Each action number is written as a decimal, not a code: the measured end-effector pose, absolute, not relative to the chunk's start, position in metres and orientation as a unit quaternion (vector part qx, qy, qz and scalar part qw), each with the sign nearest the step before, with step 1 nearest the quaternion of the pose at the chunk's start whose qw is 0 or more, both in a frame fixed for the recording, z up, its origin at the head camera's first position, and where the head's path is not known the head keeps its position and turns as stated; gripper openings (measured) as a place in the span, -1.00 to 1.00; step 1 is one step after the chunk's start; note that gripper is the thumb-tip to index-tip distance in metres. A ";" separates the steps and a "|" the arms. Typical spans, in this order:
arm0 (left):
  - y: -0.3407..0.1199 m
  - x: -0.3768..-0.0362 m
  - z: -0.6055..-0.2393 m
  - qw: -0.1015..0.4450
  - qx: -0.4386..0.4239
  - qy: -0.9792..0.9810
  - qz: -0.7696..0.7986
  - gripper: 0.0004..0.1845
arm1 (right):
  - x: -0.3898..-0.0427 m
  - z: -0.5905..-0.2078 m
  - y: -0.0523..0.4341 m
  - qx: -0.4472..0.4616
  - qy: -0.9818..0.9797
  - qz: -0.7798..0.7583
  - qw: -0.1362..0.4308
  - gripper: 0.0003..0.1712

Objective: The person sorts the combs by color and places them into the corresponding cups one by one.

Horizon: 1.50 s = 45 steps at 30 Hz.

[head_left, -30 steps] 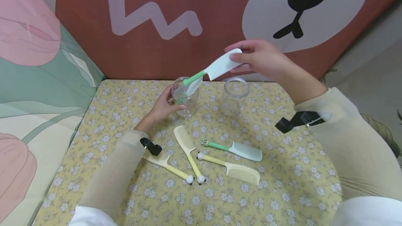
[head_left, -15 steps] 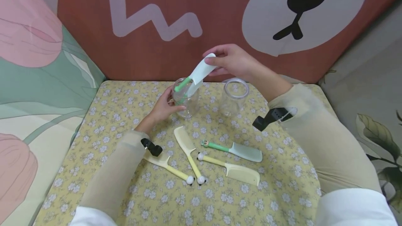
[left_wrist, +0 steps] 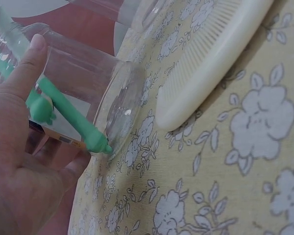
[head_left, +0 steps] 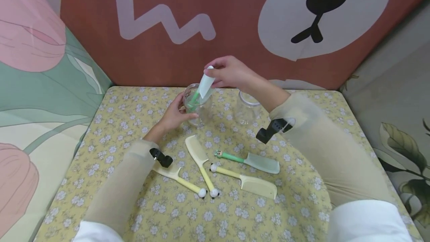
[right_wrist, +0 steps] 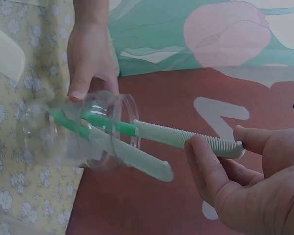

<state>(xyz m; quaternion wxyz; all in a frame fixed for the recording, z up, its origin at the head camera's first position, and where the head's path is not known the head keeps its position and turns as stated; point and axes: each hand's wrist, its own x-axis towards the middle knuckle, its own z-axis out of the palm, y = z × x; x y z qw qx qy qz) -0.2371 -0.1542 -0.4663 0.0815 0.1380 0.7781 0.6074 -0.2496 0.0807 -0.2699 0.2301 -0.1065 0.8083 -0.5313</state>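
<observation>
My left hand grips a clear jar standing on the flowered tablecloth, thumb and fingers round its wall. My right hand pinches the toothed end of a pale green comb and holds it tilted, its green handle down inside the jar. In the right wrist view a second pale comb also leans in that jar beside the held comb.
An empty clear jar stands just right of the first. Several combs lie in front: a cream one, a green-handled one, another cream one and one partly under my left forearm. Padded walls enclose the table.
My right hand has moved left and down, swinging the comb from nearly level above the jars to steeply tilted with its handle inside the jar. The left hand has kept its hold.
</observation>
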 end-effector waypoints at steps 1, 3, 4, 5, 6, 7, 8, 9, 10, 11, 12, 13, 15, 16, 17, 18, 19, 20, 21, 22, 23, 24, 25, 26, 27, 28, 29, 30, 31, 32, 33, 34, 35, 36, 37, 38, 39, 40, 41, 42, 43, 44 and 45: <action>-0.154 -0.237 -0.467 0.081 0.138 0.779 0.607 -0.03 | -0.249 -0.271 0.079 -0.107 0.808 -0.531 0.231 -0.57; -0.154 -0.237 -0.467 0.081 0.139 0.779 0.606 -0.03 | -0.249 -0.274 0.077 -0.108 0.808 -0.530 0.235 -0.57; -0.154 -0.237 -0.467 0.081 0.138 0.779 0.606 -0.03 | -0.249 -0.276 0.075 -0.110 0.809 -0.528 0.234 -0.56; -0.154 -0.237 -0.467 0.082 0.138 0.779 0.606 -0.03 | -0.248 -0.277 0.074 -0.112 0.810 -0.527 0.231 -0.56; -0.153 -0.237 -0.467 0.082 0.138 0.779 0.606 -0.03 | -0.248 -0.278 0.074 -0.114 0.811 -0.526 0.228 -0.57; -0.153 -0.237 -0.467 0.082 0.137 0.778 0.607 -0.03 | -0.248 -0.278 0.073 -0.115 0.814 -0.523 0.224 -0.57; -0.152 -0.238 -0.467 0.083 0.136 0.778 0.607 -0.03 | -0.247 -0.279 0.073 -0.116 0.817 -0.521 0.219 -0.58; -0.152 -0.238 -0.467 0.084 0.136 0.779 0.607 -0.02 | -0.247 -0.279 0.072 -0.116 0.820 -0.519 0.212 -0.58; -0.152 -0.238 -0.467 0.085 0.136 0.778 0.607 -0.02 | -0.246 -0.279 0.072 -0.115 0.824 -0.515 0.206 -0.59; -0.152 -0.238 -0.467 0.085 0.135 0.778 0.607 -0.02 | -0.246 -0.279 0.072 -0.114 0.826 -0.513 0.201 -0.60; -0.151 -0.238 -0.467 0.085 0.135 0.778 0.608 -0.02 | -0.246 -0.278 0.072 -0.112 0.829 -0.511 0.198 -0.61; -0.151 -0.238 -0.466 0.085 0.135 0.777 0.609 -0.02 | -0.245 -0.278 0.072 -0.110 0.831 -0.509 0.196 -0.62; -0.151 -0.238 -0.466 0.083 0.134 0.776 0.610 -0.02 | -0.245 -0.277 0.072 -0.108 0.833 -0.508 0.193 -0.63; -0.151 -0.238 -0.466 0.082 0.134 0.776 0.611 -0.02 | -0.245 -0.276 0.072 -0.108 0.833 -0.506 0.193 -0.64; -0.151 -0.238 -0.466 0.081 0.135 0.777 0.610 -0.02 | -0.245 -0.276 0.072 -0.109 0.834 -0.505 0.194 -0.64; -0.150 -0.238 -0.465 0.079 0.135 0.777 0.609 -0.02 | -0.244 -0.275 0.072 -0.110 0.836 -0.502 0.194 -0.64; -0.150 -0.238 -0.465 0.078 0.134 0.779 0.608 -0.02 | -0.244 -0.275 0.072 -0.111 0.838 -0.497 0.193 -0.65; -0.150 -0.237 -0.465 0.078 0.134 0.781 0.606 -0.02 | -0.244 -0.274 0.072 -0.112 0.842 -0.491 0.194 -0.65; -0.150 -0.237 -0.465 0.078 0.133 0.782 0.604 -0.02 | -0.244 -0.274 0.072 -0.114 0.845 -0.485 0.193 -0.65; -0.150 -0.237 -0.465 0.078 0.133 0.783 0.603 -0.02 | -0.244 -0.274 0.073 -0.117 0.848 -0.479 0.193 -0.66; -0.150 -0.237 -0.465 0.078 0.132 0.784 0.601 -0.02 | -0.244 -0.274 0.073 -0.120 0.851 -0.474 0.192 -0.65; -0.150 -0.237 -0.465 0.077 0.131 0.785 0.600 -0.02 | -0.244 -0.274 0.073 -0.125 0.854 -0.469 0.189 -0.65; -0.150 -0.237 -0.465 0.077 0.131 0.786 0.600 -0.02 | -0.244 -0.275 0.074 -0.128 0.858 -0.462 0.185 -0.65; -0.150 -0.237 -0.464 0.077 0.131 0.786 0.599 -0.03 | -0.245 -0.275 0.074 -0.131 0.861 -0.457 0.181 -0.64; -0.150 -0.237 -0.464 0.077 0.131 0.786 0.600 -0.03 | -0.245 -0.275 0.075 -0.135 0.863 -0.454 0.175 -0.64; -0.150 -0.237 -0.464 0.078 0.132 0.786 0.599 -0.03 | -0.245 -0.276 0.075 -0.136 0.865 -0.451 0.170 -0.63; -0.150 -0.237 -0.464 0.078 0.131 0.786 0.599 -0.03 | -0.246 -0.277 0.075 -0.138 0.867 -0.450 0.164 -0.62; -0.150 -0.237 -0.464 0.078 0.133 0.786 0.599 -0.03 | -0.246 -0.277 0.075 -0.139 0.868 -0.450 0.158 -0.60; -0.150 -0.237 -0.463 0.079 0.133 0.785 0.600 -0.03 | -0.246 -0.278 0.075 -0.139 0.868 -0.453 0.152 -0.60; -0.150 -0.237 -0.463 0.079 0.133 0.784 0.601 -0.03 | -0.246 -0.279 0.075 -0.138 0.866 -0.457 0.148 -0.59; -0.150 -0.237 -0.464 0.079 0.135 0.784 0.601 -0.03 | -0.246 -0.280 0.074 -0.137 0.864 -0.462 0.144 -0.59; -0.150 -0.236 -0.464 0.079 0.135 0.783 0.602 -0.03 | -0.247 -0.281 0.074 -0.136 0.862 -0.467 0.140 -0.59; -0.150 -0.236 -0.464 0.078 0.137 0.782 0.603 -0.02 | -0.247 -0.283 0.073 -0.135 0.861 -0.472 0.136 -0.60; -0.150 -0.236 -0.464 0.077 0.138 0.781 0.604 -0.02 | -0.248 -0.284 0.072 -0.133 0.859 -0.475 0.135 -0.61; -0.150 -0.236 -0.464 0.078 0.138 0.781 0.604 -0.02 | -0.248 -0.285 0.071 -0.131 0.859 -0.477 0.133 -0.62; -0.150 -0.236 -0.464 0.078 0.138 0.781 0.604 -0.02 | -0.249 -0.286 0.070 -0.130 0.859 -0.478 0.133 -0.62; -0.150 -0.236 -0.465 0.078 0.138 0.781 0.604 -0.02 | -0.249 -0.287 0.070 -0.129 0.859 -0.478 0.132 -0.62; -0.150 -0.236 -0.465 0.079 0.138 0.781 0.604 -0.02 | -0.249 -0.287 0.070 -0.129 0.859 -0.478 0.132 -0.61; -0.150 -0.236 -0.465 0.080 0.137 0.781 0.604 -0.02 | -0.249 -0.287 0.070 -0.130 0.860 -0.476 0.131 -0.61; -0.150 -0.237 -0.465 0.081 0.136 0.782 0.603 -0.02 | -0.249 -0.287 0.070 -0.132 0.862 -0.472 0.131 -0.60; -0.150 -0.236 -0.465 0.082 0.135 0.782 0.603 -0.02 | -0.249 -0.287 0.070 -0.133 0.864 -0.467 0.131 -0.59; -0.150 -0.237 -0.465 0.083 0.133 0.783 0.602 -0.02 | -0.250 -0.287 0.071 -0.133 0.866 -0.463 0.133 -0.58; -0.150 -0.236 -0.466 0.084 0.131 0.784 0.601 -0.01 | -0.250 -0.287 0.072 -0.135 0.868 -0.459 0.134 -0.57</action>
